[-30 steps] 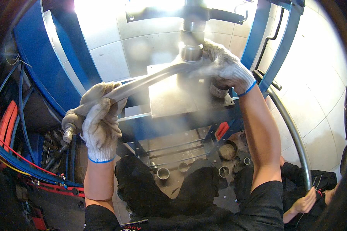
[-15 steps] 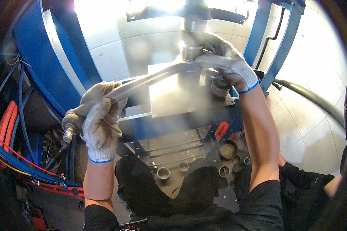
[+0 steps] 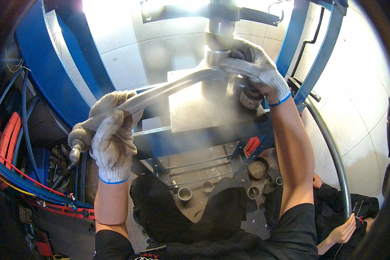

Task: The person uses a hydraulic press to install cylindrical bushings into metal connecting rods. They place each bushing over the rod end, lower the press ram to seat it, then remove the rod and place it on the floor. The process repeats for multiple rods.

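Observation:
My gloved left hand point(image 3: 115, 141) is closed around the outer part of a metal suspension control arm point(image 3: 171, 89). A ball joint point(image 3: 79, 138) with a threaded stud sticks out at that end, beyond my fingers. The arm's other end sits under the press ram point(image 3: 221, 26), above a metal plate. Between ram and arm stands a shiny metal sleeve point(image 3: 216, 56). My gloved right hand point(image 3: 258, 71) grips this sleeve from the right, thumb toward me; its fingertips are partly hidden behind it. Round metal cups point(image 3: 250, 99) stand on the plate below my right wrist.
A blue press frame point(image 3: 297, 39) surrounds the metal plate point(image 3: 184, 115). At the lower right, another person's hand point(image 3: 343, 232) holds a long dark bar point(image 3: 333, 149). Metal rings point(image 3: 184, 193) lie below, near my knees. Hoses point(image 3: 19, 186) and tools are at left.
The long bar at right has swung down toward the other person, whose hand is now visible on it. My hands and the control arm have stayed nearly in place.

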Motion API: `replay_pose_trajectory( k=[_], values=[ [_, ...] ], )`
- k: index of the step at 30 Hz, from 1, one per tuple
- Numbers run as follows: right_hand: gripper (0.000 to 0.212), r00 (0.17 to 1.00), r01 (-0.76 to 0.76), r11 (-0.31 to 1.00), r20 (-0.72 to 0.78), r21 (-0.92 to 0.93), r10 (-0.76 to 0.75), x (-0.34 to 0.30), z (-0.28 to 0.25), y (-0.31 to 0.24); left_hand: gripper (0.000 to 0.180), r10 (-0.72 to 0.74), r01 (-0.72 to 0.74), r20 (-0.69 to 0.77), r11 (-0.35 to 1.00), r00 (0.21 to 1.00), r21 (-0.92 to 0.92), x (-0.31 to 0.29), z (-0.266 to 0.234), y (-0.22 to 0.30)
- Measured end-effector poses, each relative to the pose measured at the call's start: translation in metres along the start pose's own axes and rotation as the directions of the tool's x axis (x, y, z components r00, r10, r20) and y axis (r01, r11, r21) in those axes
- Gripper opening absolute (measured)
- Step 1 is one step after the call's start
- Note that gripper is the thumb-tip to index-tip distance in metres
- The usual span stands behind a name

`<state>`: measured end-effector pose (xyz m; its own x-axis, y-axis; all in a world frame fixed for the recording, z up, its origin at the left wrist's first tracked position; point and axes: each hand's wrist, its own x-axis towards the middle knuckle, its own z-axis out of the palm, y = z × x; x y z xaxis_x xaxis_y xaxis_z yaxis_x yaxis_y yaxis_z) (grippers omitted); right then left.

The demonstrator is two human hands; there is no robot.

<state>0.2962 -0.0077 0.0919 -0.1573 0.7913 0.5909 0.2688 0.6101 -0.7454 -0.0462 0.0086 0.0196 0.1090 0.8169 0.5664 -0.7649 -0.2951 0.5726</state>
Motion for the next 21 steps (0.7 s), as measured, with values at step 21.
replay_pose_trajectory(
  k=[21],
  values=[
    [0.055, 0.998, -0.056, 0.998, 0.004, 0.017, 0.056, -0.0028, 0.0022, -0.0031, 0.038, 0.003, -0.002, -0.02, 1.0, 1.0, 0.015, -0.0002, -0.0036, -0.0043]
  ],
)
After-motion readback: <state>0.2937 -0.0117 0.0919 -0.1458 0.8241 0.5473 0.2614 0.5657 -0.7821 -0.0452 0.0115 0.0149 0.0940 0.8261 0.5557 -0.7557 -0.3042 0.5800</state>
